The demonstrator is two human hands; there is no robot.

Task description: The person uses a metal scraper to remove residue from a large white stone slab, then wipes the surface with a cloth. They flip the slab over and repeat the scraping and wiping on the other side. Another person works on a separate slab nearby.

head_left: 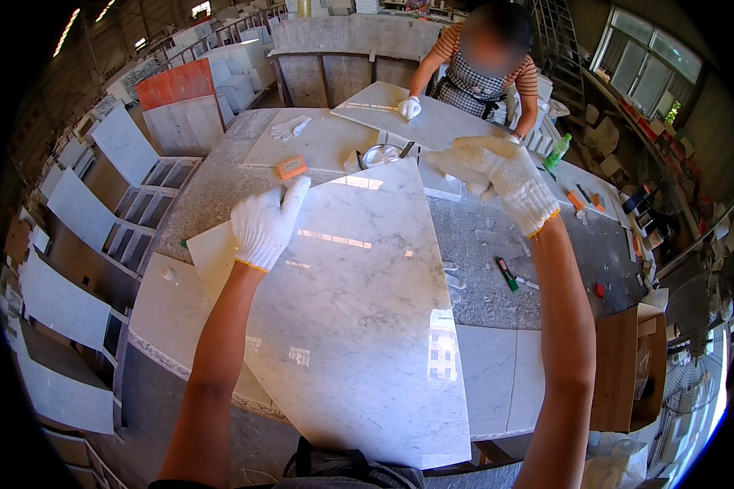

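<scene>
One polished, grey-veined marble slab point(359, 301) lies across the worktop point(497, 236), its near corner jutting past the table's front edge toward the wearer, perhaps so that it stays within easy reach. Light from the windows mirrors off its face. Pale stone pieces point(489, 367) show beside it along the near side, probably serving as a flat bed.

The left hand point(269, 220), in a white knitted glove, is at the slab's far edge near its left corner, thumb apart from the fingers; that placing would suit steadying the stone, but whether the fingers clench the rim cannot be told. The right hand point(497, 175), gloved alike, is raised clear of the slab on its right, its fingers loosely extended and released, with nothing visible in them.

Beyond the far edge sit an orange block point(291, 167), a spare white glove point(290, 128) and a round dish point(381, 155), likely set there to keep the marble's face unobstructed. Across the table, a co-worker's gloved hand point(410, 107) rests on another panel. A green bottle point(558, 151) stands to the right; at left, slabs point(126, 147) lean on racks, presumably to save room.
</scene>
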